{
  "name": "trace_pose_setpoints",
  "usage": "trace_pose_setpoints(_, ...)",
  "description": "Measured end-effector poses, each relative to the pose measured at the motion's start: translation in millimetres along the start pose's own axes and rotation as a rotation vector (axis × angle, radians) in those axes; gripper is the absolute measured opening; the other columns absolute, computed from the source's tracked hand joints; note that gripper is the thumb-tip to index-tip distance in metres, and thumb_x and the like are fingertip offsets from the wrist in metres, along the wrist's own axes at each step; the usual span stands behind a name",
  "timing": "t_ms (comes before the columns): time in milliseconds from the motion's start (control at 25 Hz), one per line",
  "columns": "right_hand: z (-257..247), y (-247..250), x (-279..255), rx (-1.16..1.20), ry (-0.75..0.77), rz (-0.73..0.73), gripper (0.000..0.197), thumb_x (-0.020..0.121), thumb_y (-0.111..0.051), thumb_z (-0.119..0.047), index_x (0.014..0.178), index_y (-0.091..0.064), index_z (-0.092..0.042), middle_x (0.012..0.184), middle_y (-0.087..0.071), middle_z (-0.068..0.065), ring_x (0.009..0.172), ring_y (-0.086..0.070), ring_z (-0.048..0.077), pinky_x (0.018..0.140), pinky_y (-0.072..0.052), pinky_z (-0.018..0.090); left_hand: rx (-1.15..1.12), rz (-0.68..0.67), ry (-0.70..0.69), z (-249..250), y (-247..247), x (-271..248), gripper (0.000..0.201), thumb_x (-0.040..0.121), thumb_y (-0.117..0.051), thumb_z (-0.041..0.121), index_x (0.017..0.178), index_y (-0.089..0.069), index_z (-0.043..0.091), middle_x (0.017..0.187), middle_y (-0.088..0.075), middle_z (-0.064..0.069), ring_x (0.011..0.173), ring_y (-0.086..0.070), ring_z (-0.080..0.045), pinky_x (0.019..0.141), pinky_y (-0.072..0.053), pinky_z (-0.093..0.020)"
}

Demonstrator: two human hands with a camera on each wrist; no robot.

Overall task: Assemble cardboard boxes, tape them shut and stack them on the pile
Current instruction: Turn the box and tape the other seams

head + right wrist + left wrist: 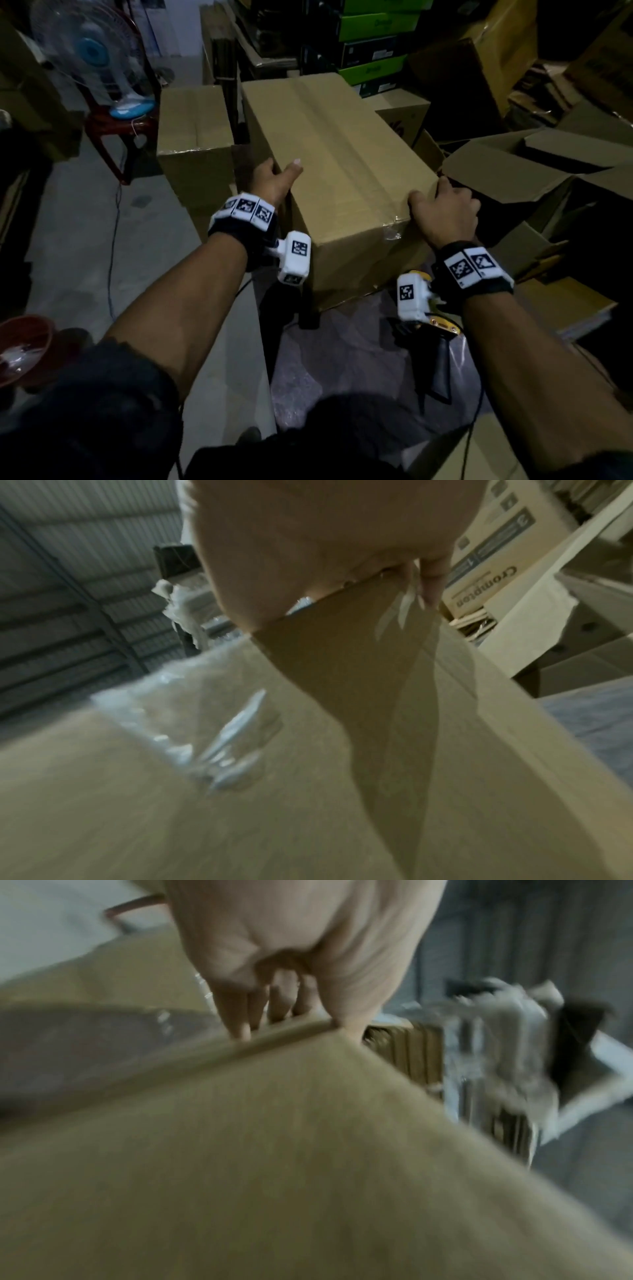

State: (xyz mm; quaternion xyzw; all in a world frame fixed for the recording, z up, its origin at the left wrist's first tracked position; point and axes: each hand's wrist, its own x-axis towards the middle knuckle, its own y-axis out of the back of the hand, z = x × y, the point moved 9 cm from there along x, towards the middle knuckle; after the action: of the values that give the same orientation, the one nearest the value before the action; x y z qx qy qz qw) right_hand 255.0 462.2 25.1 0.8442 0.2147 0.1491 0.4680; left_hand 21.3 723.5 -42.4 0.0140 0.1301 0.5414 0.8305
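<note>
- While the person leaned over it, a closed cardboard box (pixel 339 171) stood in front of them among other cartons, its long top face running away from the camera, with clear tape (pixel 394 226) along the middle seam and wrinkled over the near edge.
- The left hand (pixel 274 181) gripped the box's left top edge: the thumb lay flat on the top face and the fingers (pixel 240 1015) curled down over the side, as the left wrist view showed, though blurred.
- The right hand (pixel 445 212) gripped the near right corner, thumb on the top face, fingers bent over the right edge; in the right wrist view the fingers (pixel 431 588) pressed the side panel just beside a strip of tape.
- A second sealed brown box (pixel 195 137) stood just beside the held one on the left, with a narrow dark gap between them.
- An open carton (pixel 513 171) with raised flaps sat to the right, near the right hand.
- Green and black printed cartons (pixel 376 44) were stacked behind the box.
- A fan (pixel 92 54) with a blue hub stood on a red plastic chair (pixel 113 126) at the far left, well apart from the box.
- A tape dispenser (pixel 442 342) with a yellow part and a black handle lay below the right wrist, on crumpled plastic sheeting (pixel 342 359).
- A red bowl (pixel 24 346) sat at the lower left edge of the head view.
</note>
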Motion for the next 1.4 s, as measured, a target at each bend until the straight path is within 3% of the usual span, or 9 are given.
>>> trace_pose_setpoints(80, 4.8, 2.3, -11.1, -0.016, -0.017, 0.041, 0.070, 0.094, -0.045, -0.053, 0.152, -0.034, -0.015, 0.145, -0.039, 0.022, 0.132, -0.034, 0.041, 0.107, -0.031, 0.048, 0.140, -0.088, -0.049, 44.7, -11.6, -36.1, 0.080, 0.075, -0.063, 0.061, 0.128, -0.056, 0.002, 0.119, -0.063, -0.007, 0.110, -0.060, -0.023, 0.093, -0.048, -0.029)
trace_pose_setpoints(200, 5.3, 0.4, -19.7, -0.033, -0.053, 0.082, 0.071, 0.095, -0.042, -0.053, 0.153, -0.031, -0.014, 0.146, -0.039, 0.021, 0.133, -0.035, 0.039, 0.108, -0.030, 0.048, 0.213, -0.259, -0.073, 48.0, -26.6, -64.2, 0.075, 0.091, -0.056, 0.049, 0.147, -0.028, 0.008, 0.141, -0.045, 0.000, 0.126, -0.046, -0.017, 0.097, -0.042, -0.016)
trace_pose_setpoints(360, -3.1, -4.4, -29.5, -0.032, -0.064, 0.101, 0.069, 0.098, -0.038, -0.050, 0.155, -0.029, -0.012, 0.149, -0.037, 0.019, 0.135, -0.034, 0.038, 0.109, -0.028, 0.047, 0.209, -0.309, -0.183, 15.0, -23.1, -106.6, 0.102, 0.081, -0.061, 0.057, 0.154, 0.000, 0.021, 0.158, -0.024, -0.001, 0.142, -0.028, -0.019, 0.117, -0.025, -0.040)
trace_pose_setpoints(560, -22.2, -17.0, -57.6, 0.016, 0.083, 0.091, 0.069, 0.096, -0.036, -0.063, 0.149, -0.039, -0.019, 0.156, -0.028, 0.012, 0.136, -0.032, 0.038, 0.110, -0.025, 0.051, -0.022, 0.054, -0.202, 2.2, 11.9, -116.0, 0.090, 0.067, -0.059, 0.061, 0.145, -0.038, 0.022, 0.138, -0.053, 0.001, 0.124, -0.051, -0.019, 0.106, -0.043, -0.044)
trace_pose_setpoints(760, -33.0, -38.9, -90.9, 0.065, 0.222, 0.090, 0.089, 0.076, -0.051, -0.084, 0.145, -0.042, -0.028, 0.162, -0.014, 0.009, 0.142, -0.019, 0.037, 0.112, -0.023, 0.055, -0.166, 0.203, -0.176, -9.2, 30.6, -98.4, 0.078, 0.067, -0.061, 0.056, 0.134, -0.054, 0.018, 0.131, -0.060, -0.002, 0.120, -0.057, -0.020, 0.103, -0.046, -0.044)
trace_pose_setpoints(1000, -34.1, -41.4, -95.6, -0.007, 0.266, 0.149, 0.099, 0.067, -0.061, -0.085, 0.143, -0.042, -0.024, 0.159, -0.020, 0.011, 0.138, -0.025, 0.040, 0.106, -0.033, 0.055, -0.226, 0.241, -0.181, -11.2, 33.2, -96.4, 0.071, 0.069, -0.064, 0.053, 0.131, -0.058, 0.018, 0.128, -0.062, -0.002, 0.118, -0.058, -0.019, 0.102, -0.048, -0.044)
trace_pose_setpoints(1120, -30.9, -42.7, -99.4, -0.056, 0.278, 0.172, 0.098, 0.067, -0.066, -0.081, 0.143, -0.041, -0.024, 0.159, -0.021, 0.012, 0.136, -0.027, 0.041, 0.106, -0.035, 0.056, -0.222, 0.205, -0.222, -0.1, 29.7, -98.4, 0.050, 0.080, -0.065, 0.036, 0.126, -0.062, 0.016, 0.117, -0.068, 0.002, 0.108, -0.063, -0.015, 0.099, -0.050, -0.041)
trace_pose_setpoints(1200, -28.9, -40.7, -106.0, -0.064, 0.246, 0.208, 0.097, 0.067, -0.065, -0.081, 0.142, -0.042, -0.024, 0.159, -0.022, 0.012, 0.135, -0.029, 0.041, 0.105, -0.036, 0.055, -0.235, 0.172, -0.233, 4.8, 27.1, -95.6, 0.039, 0.086, -0.064, 0.024, 0.124, -0.063, 0.015, 0.108, -0.069, 0.008, 0.103, -0.064, -0.012, 0.099, -0.050, -0.038)
trace_pose_setpoints(1400, -28.2, -39.1, -125.6, -0.132, 0.114, 0.268, 0.092, 0.073, -0.065, -0.077, 0.144, -0.039, -0.024, 0.160, -0.020, 0.011, 0.135, -0.029, 0.040, 0.103, -0.037, 0.052, -0.163, 0.122, -0.238, 19.9, 20.8, -86.6, 0.043, 0.086, -0.067, 0.022, 0.127, -0.061, 0.010, 0.107, -0.063, 0.010, 0.101, -0.061, -0.011, 0.096, -0.048, -0.026)
